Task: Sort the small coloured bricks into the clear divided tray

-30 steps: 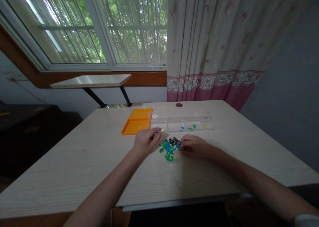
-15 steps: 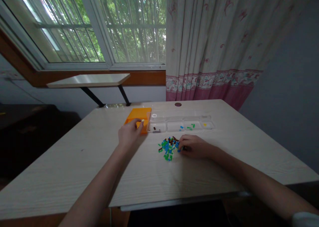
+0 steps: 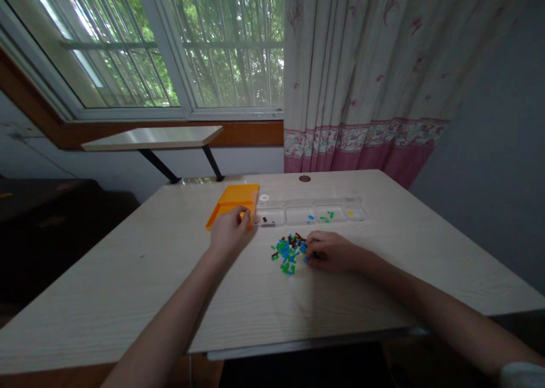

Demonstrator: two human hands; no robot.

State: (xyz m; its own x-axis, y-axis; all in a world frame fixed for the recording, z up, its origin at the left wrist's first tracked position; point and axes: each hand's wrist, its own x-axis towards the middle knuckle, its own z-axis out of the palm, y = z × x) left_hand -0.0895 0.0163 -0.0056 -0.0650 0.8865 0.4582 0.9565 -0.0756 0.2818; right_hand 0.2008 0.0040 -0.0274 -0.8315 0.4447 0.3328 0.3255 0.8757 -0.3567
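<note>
My left hand (image 3: pixel 230 229) is over the near part of an orange tray (image 3: pixel 240 194), thumb and forefinger curled together. What they hold, if anything, is hidden. My right hand (image 3: pixel 330 250) rests at the right edge of a pile of small building bricks (image 3: pixel 287 251), its fingers closed among them; I cannot make out what is in them. The bricks are blue, green, dark brown and pale. Behind the pile, a clear compartment box (image 3: pixel 300 215) joins the tray's right side. Brown bricks (image 3: pixel 264 220), green bricks (image 3: pixel 327 216) and a yellow brick (image 3: pixel 351 213) lie in separate compartments.
The wooden desk (image 3: pixel 140 280) carries a raised shelf (image 3: pixel 157 137) on black supports at its back left. A round cable hole (image 3: pixel 305 178) is near the back edge. A window and a flowered curtain (image 3: pixel 340 92) are behind the desk.
My left hand has moved nearer and slightly right over the orange tray. The small whitish piece seen at its fingertips is out of sight now. My right hand has barely moved.
</note>
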